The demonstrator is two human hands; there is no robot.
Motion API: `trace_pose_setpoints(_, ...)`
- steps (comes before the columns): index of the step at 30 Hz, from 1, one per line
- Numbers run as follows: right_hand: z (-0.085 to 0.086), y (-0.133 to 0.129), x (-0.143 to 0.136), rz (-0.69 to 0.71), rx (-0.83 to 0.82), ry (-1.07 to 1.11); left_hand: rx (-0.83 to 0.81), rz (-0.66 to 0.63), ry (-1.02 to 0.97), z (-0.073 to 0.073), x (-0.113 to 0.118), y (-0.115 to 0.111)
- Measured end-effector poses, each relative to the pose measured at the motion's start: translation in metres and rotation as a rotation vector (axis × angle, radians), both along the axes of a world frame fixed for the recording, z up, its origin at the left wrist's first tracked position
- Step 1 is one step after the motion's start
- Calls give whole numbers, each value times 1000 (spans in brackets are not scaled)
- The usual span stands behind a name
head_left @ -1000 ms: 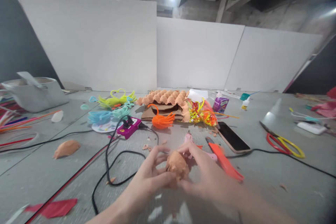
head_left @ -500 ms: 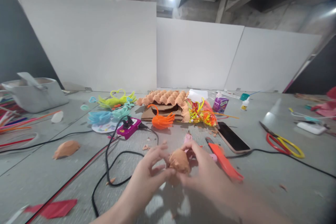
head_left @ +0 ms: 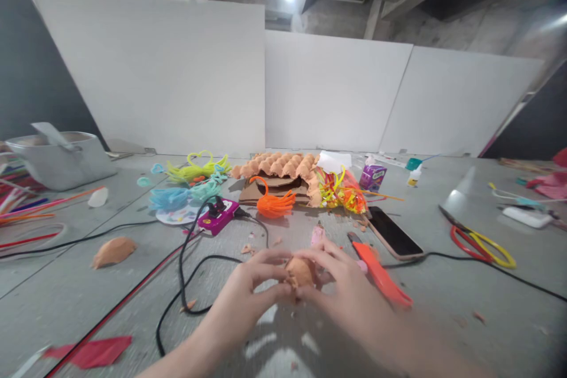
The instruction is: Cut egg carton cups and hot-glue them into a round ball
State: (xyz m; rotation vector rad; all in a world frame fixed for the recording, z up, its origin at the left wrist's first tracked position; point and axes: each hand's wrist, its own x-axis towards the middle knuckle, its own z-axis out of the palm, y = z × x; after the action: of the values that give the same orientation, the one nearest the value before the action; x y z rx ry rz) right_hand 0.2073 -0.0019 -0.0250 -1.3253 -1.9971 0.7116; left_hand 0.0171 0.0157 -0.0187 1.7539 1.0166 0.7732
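An orange-tan lump, rounded with a rough lower left edge, is held between both hands low in the middle of the head view. My left hand grips its left side between thumb and fingers. On its right, my right hand has fingers over the top and the thumb at the lower edge. A pink piece stands just beyond the fingers. Small tan crumbs lie nearby. Another tan piece rests on the grey tabletop at the left.
A red cutter and a phone lie right of the hands, scissors farther right. Black cables loop beside a purple power strip at left. Behind stand an orange pipe-cleaner figure and a bumpy tan-covered cardboard form.
The fingers of both hands have closed farther over the top of the lump, and it has turned slightly between them. My left hand has shifted slightly left.
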Motion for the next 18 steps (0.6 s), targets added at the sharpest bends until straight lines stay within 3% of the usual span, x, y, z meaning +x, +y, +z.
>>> trace_pose_setpoints(4,4,-6,-5,-57,41,-19,35,45,64,2,1,-3)
trace_pose_setpoints(13,17,-12,-13,-74,-24,14,333,138,143,-9,2,-16)
trace_pose_setpoints(18,23,-14,-16,-96,-93,27,342,111,167,-7,0,-13)
